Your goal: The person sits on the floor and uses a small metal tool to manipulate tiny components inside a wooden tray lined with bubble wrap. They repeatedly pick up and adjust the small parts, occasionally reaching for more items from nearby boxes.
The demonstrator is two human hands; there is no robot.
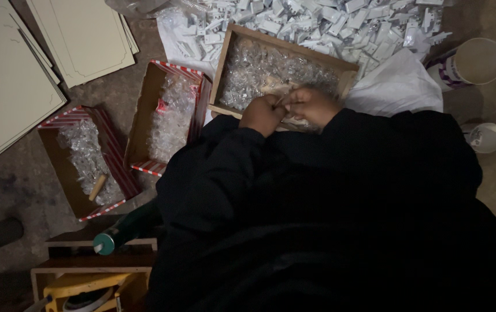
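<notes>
— Hands? Left hand [262, 113] and right hand [311, 106] pinch one small clear-wrapped piece [281, 99] together over the shallow wooden tray [285, 43].
— Advice: keep it low above the tray, grip light.

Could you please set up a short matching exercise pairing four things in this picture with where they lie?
Things:
1. small wooden stick
2. pale flat cardboard sheets
3. heap of small white plastic parts
4. green tube with white cap

Places:
A. top edge, beyond the open boxes
B. far left on the floor
C. inside the leftmost striped-edged box
D. lower left, beside the dark sleeve

Pairs: 1-C, 2-B, 3-A, 4-D
</notes>
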